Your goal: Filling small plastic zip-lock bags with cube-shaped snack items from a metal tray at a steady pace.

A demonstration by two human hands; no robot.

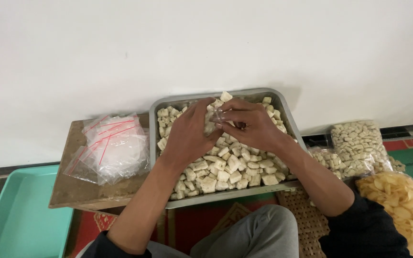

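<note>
Both hands are working over the far half of the metal tray (155,124), which is full of pale snack cubes (225,167). Left hand (187,131) and right hand (252,125) are pinching a small clear bag (214,117) between fingertips, cubes showing inside. Bag is looking light, thin and slippery; cubes likely brittle, so gripping at the mouth edges seems best. Spare zip bags (113,145) are lying left on the board (70,191); filled packs (359,145) are sitting right.
</note>
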